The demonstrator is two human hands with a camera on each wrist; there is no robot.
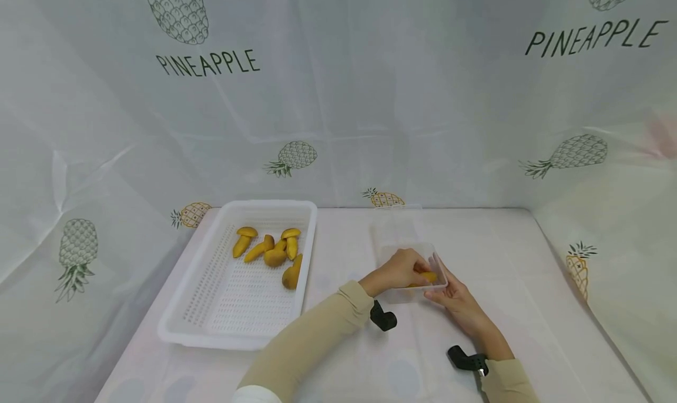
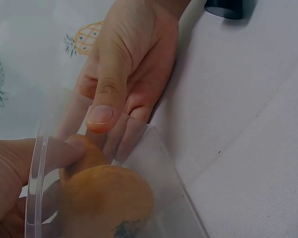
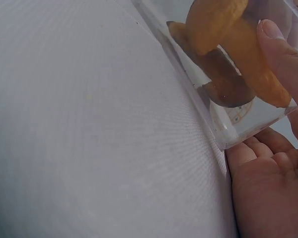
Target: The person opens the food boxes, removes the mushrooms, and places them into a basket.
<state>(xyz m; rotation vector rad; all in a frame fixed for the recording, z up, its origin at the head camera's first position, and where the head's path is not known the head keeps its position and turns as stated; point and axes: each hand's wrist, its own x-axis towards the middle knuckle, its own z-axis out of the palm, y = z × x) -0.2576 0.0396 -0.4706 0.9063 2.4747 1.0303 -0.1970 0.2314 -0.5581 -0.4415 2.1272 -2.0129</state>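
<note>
My left hand (image 1: 401,269) reaches into a clear plastic box (image 1: 382,256) and pinches a yellow-brown mushroom (image 2: 109,196) inside it. In the left wrist view the left hand's fingers (image 2: 69,151) show through the clear wall, right at the mushroom. My right hand (image 1: 461,306) grips the box by its near right corner, thumb on one side and fingers beneath and behind. The right wrist view shows several mushrooms (image 3: 256,64) inside the box, lying over one another. The box's clear lid (image 1: 396,224) stretches back behind it.
A white perforated basket (image 1: 233,309) stands left of the hands, holding several yellow-brown mushrooms (image 1: 244,241) toward its back and right side. A pineapple-print sheet (image 1: 338,97) hangs behind the table (image 1: 508,256). Both wrists wear black camera mounts (image 1: 383,317).
</note>
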